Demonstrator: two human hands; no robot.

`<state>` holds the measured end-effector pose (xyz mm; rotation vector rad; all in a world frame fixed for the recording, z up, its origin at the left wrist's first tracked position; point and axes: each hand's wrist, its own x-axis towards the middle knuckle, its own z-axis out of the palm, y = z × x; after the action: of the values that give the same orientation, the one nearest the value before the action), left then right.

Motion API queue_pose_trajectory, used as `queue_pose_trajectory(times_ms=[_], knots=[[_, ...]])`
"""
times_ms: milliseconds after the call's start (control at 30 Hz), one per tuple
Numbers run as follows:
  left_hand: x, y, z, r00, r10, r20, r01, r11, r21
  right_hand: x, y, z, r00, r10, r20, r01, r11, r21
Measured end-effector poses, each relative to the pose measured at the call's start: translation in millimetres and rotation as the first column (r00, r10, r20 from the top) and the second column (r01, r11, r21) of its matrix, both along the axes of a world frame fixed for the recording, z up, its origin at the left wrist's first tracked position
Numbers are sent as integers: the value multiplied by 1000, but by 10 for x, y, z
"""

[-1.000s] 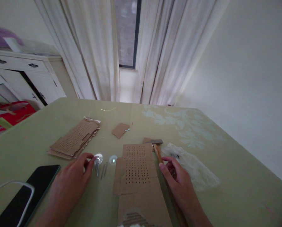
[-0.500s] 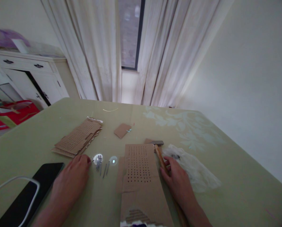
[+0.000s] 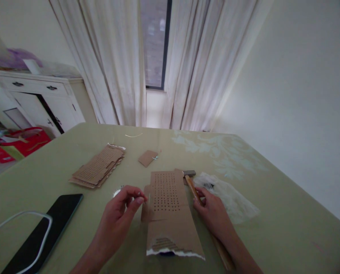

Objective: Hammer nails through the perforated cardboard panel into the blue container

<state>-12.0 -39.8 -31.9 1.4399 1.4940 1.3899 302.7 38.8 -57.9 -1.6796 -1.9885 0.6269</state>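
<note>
My left hand (image 3: 120, 211) is raised a little above the green table (image 3: 272, 213), thumb and forefinger pinched on a thin nail just left of the perforated cardboard sheet (image 3: 170, 213). That sheet lies in front of me, full of small holes, its near edge torn. My right hand (image 3: 212, 213) rests on the wooden handle of a hammer (image 3: 192, 184) lying along the sheet's right side, fingers curled over it. The hammer's metal head points away from me.
A stack of perforated cardboard pieces (image 3: 98, 170) lies at the left, a small cardboard scrap (image 3: 147, 157) further back. A crumpled clear plastic bag (image 3: 229, 196) sits right of the hammer. A black tablet (image 3: 41, 228) with a white cable lies at the near left. A white cabinet (image 3: 41, 99) stands behind.
My left hand left the loose nails on the table and rose toward the cardboard sheet with one pinched in its fingers. My right hand closed over the hammer handle.
</note>
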Motion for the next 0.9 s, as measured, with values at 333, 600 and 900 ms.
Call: queue_pose_trajectory(times_ms=[333, 600, 900], knots=[[123, -45, 11, 996, -84, -25, 82, 995, -51, -27, 3, 6, 1000, -1, 15, 1, 1000, -7], [150, -32, -40, 991, -126, -40, 123, 990, -71, -26, -3, -3, 999, 7, 34, -7, 1000, -20], [161, 15, -115, 991, -130, -41, 128, 991, -38, -85, 38, -23, 1000, -22, -12, 21, 999, -49]])
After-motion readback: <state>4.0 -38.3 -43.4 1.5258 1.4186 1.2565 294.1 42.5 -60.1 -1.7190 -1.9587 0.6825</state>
